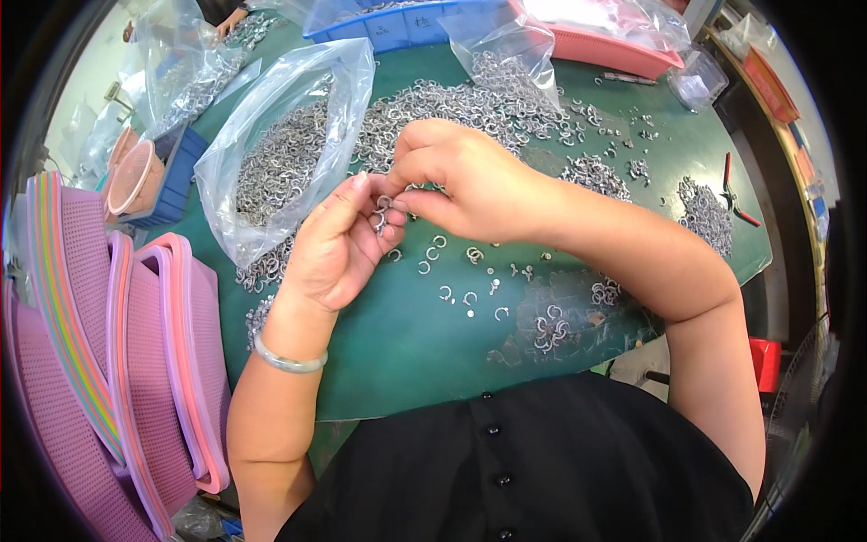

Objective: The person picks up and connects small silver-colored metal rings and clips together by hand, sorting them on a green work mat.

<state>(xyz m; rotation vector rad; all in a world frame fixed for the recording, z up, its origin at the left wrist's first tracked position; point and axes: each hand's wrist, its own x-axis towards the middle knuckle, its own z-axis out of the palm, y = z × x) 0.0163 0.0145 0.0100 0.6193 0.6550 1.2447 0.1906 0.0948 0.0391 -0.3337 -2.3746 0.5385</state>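
Observation:
My left hand [339, 244] is turned palm up, its curled fingers closed on small silver C-shaped metal rings [383, 206]. Over it, my right hand [465, 181] pinches at the same spot with thumb and forefinger; what lies between those fingertips is too small to make out. Beyond both hands spreads a large heap of like rings [433, 104]. Beside my left hand, a clear plastic bag [348, 81] lies with its mouth wide and many rings in it. Several loose rings [474, 256] and tiny pale pieces are scattered just below my hands.
Stacked purple and pink baskets [194, 361] stand at the left edge. A blue crate [406, 27] and a pink tray [605, 50] sit at the far side. Red-handled pliers [730, 190] lie at right near a small ring pile [704, 217]. Another person's hand [232, 22] shows far left.

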